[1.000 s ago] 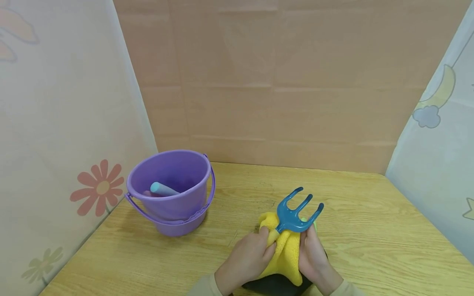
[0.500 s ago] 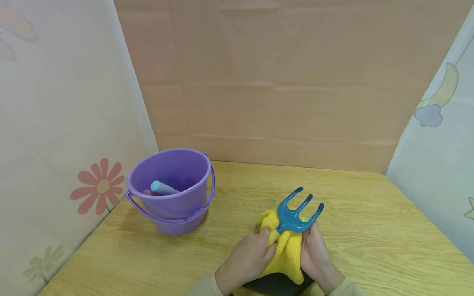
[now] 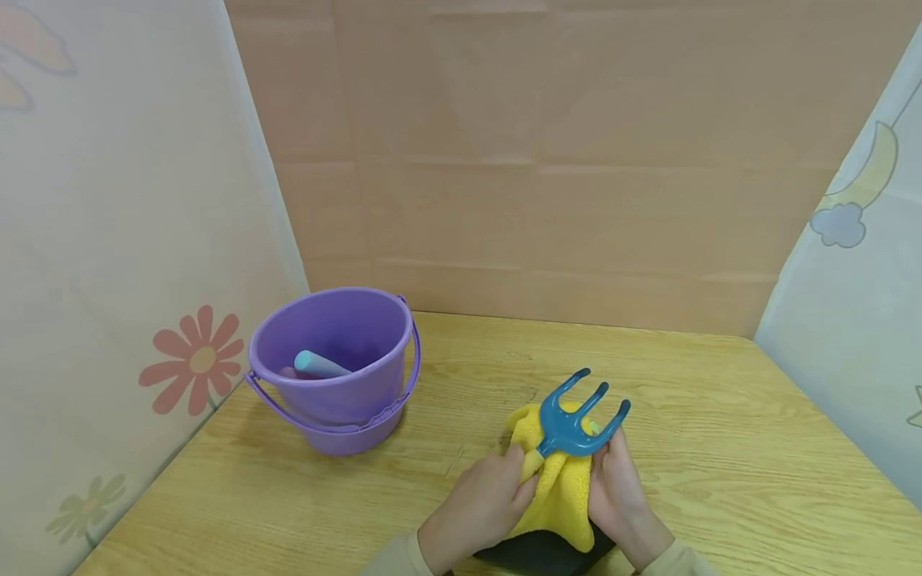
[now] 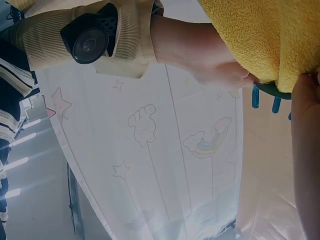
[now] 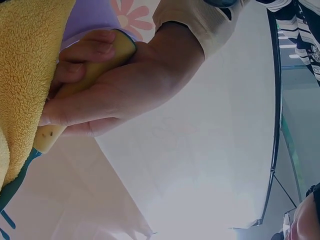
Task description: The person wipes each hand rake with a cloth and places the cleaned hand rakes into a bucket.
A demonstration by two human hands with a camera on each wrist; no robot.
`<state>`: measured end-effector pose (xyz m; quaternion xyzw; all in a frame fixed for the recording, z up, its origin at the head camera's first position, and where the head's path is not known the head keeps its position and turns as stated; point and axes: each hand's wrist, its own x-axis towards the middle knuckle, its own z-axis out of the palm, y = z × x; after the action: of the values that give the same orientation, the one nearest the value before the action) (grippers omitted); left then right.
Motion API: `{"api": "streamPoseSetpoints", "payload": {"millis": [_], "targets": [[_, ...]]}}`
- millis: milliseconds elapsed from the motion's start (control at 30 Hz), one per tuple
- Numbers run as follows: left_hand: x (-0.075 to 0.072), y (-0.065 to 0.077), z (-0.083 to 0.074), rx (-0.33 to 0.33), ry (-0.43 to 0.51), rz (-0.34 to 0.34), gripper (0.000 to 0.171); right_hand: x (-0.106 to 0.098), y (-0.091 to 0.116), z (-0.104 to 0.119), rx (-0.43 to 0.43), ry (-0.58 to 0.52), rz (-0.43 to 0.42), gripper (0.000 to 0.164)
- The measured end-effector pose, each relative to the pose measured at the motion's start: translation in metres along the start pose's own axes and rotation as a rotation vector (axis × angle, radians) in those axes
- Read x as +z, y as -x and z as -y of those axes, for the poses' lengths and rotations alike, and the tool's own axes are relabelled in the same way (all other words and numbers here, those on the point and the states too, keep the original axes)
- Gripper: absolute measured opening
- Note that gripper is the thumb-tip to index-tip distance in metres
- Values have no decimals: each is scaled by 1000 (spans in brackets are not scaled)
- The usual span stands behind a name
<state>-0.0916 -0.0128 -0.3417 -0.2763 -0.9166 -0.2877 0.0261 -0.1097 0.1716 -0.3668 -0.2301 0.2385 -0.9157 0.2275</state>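
A toy garden fork [image 3: 569, 428] with blue tines and a yellow handle [image 5: 80, 92] points away from me in the head view. My left hand [image 3: 481, 498] has its fingers wrapped round that handle, as the right wrist view confirms. Behind and under the fork head is a fuzzy yellow cloth [image 3: 558, 500], hanging in folds. My right hand [image 3: 621, 490] holds the cloth against the underside of the fork head; its fingertips are partly hidden by fork and cloth. A small pale green patch [image 3: 594, 427] shows by the tines, its kind unclear.
On the left of the wooden table [image 3: 684, 400] stands a purple bucket [image 3: 360, 400], its handle lowered. A light blue rounded piece [image 3: 320, 365] and something pinkish lie inside it. A dark flat object [image 3: 543, 554] is below the cloth. Printed sheets flank the table.
My right hand and the cloth have shifted slightly up and right against the fork. The fork and my left hand stay almost in place.
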Motion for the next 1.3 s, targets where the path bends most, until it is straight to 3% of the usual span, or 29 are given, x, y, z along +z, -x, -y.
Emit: {"api": "streamPoseSetpoints", "payload": {"millis": [167, 367, 533, 767, 833, 967, 1067, 1200, 1300], "targets": [[0, 1, 1, 17, -6, 0, 23, 0, 1, 2, -5, 30, -36, 64], [0, 4, 1, 2, -9, 35, 21, -2, 2, 5, -2, -12, -28, 69], [1, 6, 2, -5, -4, 38, 22, -2, 4, 8, -41, 30, -65, 69], [2, 6, 4, -3, -8, 39, 21, -2, 5, 9, -104, 46, -52, 62], [2, 7, 4, 1, -11, 40, 20, -1, 5, 9, -98, 76, -85, 60], [1, 8, 4, 2, -10, 57, 18, 2, 6, 11, -84, 255, -196, 68], [1, 8, 6, -6, -10, 71, 17, 3, 6, 12, -85, 339, -232, 63], [0, 9, 8, -21, -1, 87, 15, -1, 7, 14, -117, 280, -207, 44], [-1, 9, 10, -23, -6, 87, 13, -3, 7, 15, -158, 290, -217, 39]]}}
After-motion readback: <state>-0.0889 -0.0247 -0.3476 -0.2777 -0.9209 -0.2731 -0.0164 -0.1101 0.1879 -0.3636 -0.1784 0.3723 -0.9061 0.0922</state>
